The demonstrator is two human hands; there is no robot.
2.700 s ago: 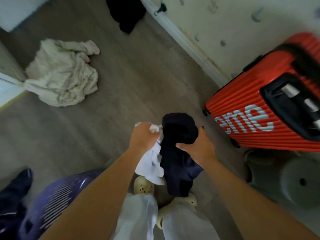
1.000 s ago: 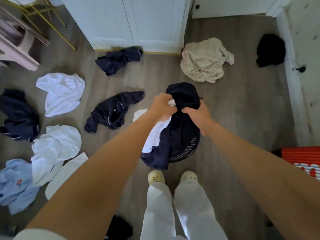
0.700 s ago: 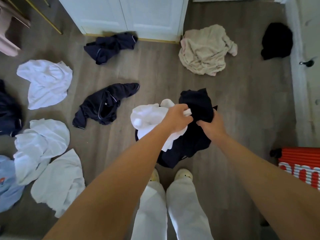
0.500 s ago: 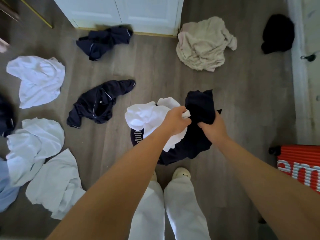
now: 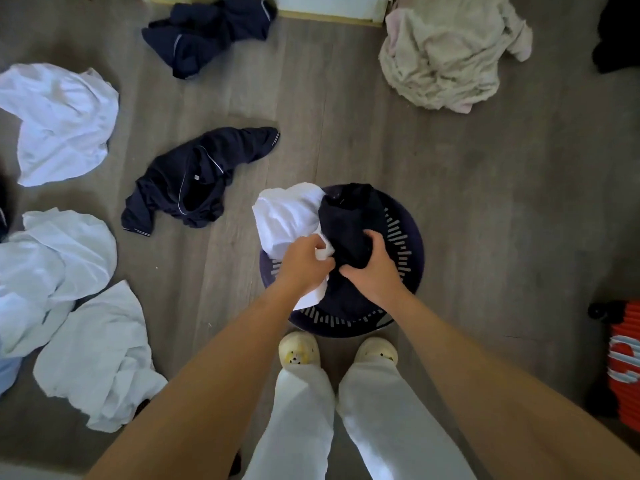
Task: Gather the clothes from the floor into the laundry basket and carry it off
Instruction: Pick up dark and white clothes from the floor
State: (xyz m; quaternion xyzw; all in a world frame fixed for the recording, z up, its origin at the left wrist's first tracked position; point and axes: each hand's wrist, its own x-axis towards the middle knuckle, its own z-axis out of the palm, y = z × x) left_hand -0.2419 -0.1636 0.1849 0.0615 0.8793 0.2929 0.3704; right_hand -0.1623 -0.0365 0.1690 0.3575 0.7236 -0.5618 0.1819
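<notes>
A round dark purple laundry basket (image 5: 407, 247) with slotted walls stands on the floor just ahead of my feet. My left hand (image 5: 302, 263) is shut on a white garment (image 5: 287, 216) that bulges over the basket's left rim. My right hand (image 5: 375, 268) is shut on a dark navy garment (image 5: 349, 223) that hangs down into the basket. Both hands are side by side over the basket's opening. On the floor lie a navy pyjama top (image 5: 194, 178), another navy piece (image 5: 207, 32), a beige garment (image 5: 446, 53) and several white garments (image 5: 62, 119).
A red ribbed suitcase (image 5: 623, 362) stands at the right edge. A black garment (image 5: 620, 32) lies at the top right. White cabinet doors (image 5: 329, 5) run along the top. More white clothes (image 5: 93, 355) lie close to my left leg.
My view swung from the suitcase side to the basket. Both hands have lowered the white and navy garments from in front of me down onto the basket, whose rim now shows.
</notes>
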